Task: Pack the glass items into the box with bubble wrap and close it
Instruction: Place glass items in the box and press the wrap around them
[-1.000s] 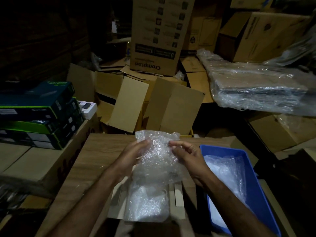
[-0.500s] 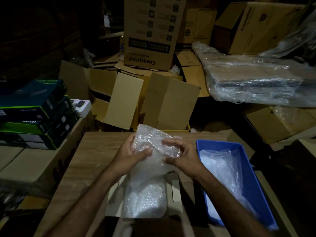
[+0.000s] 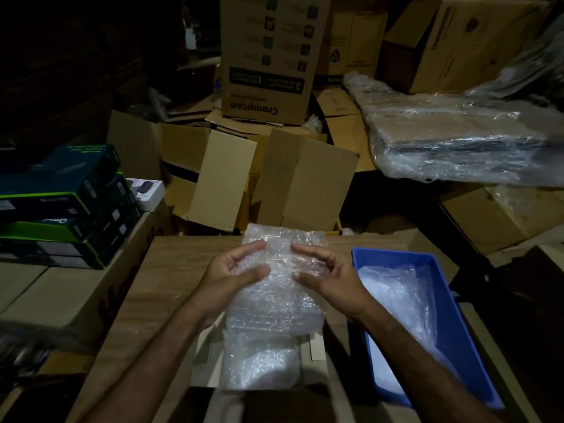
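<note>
A sheet of clear bubble wrap [image 3: 279, 288] is held up over a small open white box [image 3: 316, 346] on the wooden table. My left hand [image 3: 232, 276] grips its left edge, fingers behind and thumb in front. My right hand [image 3: 328, 274] grips the right edge the same way. The sheet's lower end hangs into the box, where more bubble wrap [image 3: 259, 370] fills the inside. Whether a glass item lies inside the wrap cannot be made out in the dim light.
A blue plastic tray [image 3: 451, 303] with more clear wrap stands right of the box. Dark product boxes [image 3: 61, 206] are stacked at the left. Open cardboard cartons [image 3: 302, 181] crowd the table's far edge, and a film-wrapped bundle [image 3: 457, 145] lies at the back right.
The sheet, bunched a second ago, is now spread flatter and wider between both hands. The hands have moved apart to its side edges.
</note>
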A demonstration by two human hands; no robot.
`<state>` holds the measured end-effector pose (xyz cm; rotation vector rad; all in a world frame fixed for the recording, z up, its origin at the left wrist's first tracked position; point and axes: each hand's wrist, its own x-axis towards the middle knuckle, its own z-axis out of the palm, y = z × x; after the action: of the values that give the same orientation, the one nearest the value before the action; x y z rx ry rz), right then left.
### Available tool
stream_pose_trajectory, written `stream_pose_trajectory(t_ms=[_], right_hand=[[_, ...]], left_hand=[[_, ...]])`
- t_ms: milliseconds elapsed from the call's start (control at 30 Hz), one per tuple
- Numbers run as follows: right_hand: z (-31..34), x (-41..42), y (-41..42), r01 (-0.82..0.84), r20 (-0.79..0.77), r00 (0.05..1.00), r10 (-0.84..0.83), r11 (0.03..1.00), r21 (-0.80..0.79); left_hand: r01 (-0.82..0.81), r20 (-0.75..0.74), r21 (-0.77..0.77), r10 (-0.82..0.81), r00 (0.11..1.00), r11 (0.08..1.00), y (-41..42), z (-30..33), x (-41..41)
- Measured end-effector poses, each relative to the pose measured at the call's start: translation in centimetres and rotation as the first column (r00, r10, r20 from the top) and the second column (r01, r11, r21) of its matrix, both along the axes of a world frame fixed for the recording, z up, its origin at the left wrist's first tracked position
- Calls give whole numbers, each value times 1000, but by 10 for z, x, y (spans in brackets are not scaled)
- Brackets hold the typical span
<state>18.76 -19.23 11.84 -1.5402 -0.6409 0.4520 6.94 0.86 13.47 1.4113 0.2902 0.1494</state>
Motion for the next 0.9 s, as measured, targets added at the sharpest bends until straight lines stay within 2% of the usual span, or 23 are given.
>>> stream_pose_trajectory(t_ms=[133,267,300,367,400,467,500,533,600,633,667,733,900], right_hand=[[-7,0,-4,-53,53,997,61,990,-134],[-13,-3,-3,7,162,986,46,950,-312],[-13,-3,-3,40,227,973,49,928,-371],[-8,-4,-4,80,308,949,63,899,-430],[-6,-3,-3,73,290,955,59,903,-424],[-7,-1,-4,70,265,963,45,911,-406],[-5,0,-6,81,262,965,29,913,-400],[-1,2,-10,77,212,977,7,919,-387],[10,1,-18,-30,8,999,34,953,-302],[15,0,-21,-95,-94,993,76,969,-226],[19,-3,-22,-120,-167,981,93,980,-157],[19,-7,-20,-68,-201,979,46,992,-103],[12,-11,-12,31,-207,977,-52,994,-105]], left_hand=[[35,-50,196,-26,998,980,6,-4,-1],[26,-125,376,23,992,926,5,-8,3],[21,-144,443,48,988,897,4,-9,5],[14,-157,638,112,981,770,2,-10,4],[7,-132,718,127,983,696,1,-10,2],[-16,-63,778,104,993,628,3,-10,-1],[-13,-45,779,77,996,627,5,-10,-4],[8,-55,736,47,997,677,4,-6,-7],[55,-115,463,-2,993,885,0,1,-13],[82,-154,319,-34,987,944,-3,4,-15],[103,-176,230,-63,982,968,-7,9,-18],[107,-165,171,-79,983,979,-12,12,-20],[83,-129,250,-52,990,965,-8,9,-15]])
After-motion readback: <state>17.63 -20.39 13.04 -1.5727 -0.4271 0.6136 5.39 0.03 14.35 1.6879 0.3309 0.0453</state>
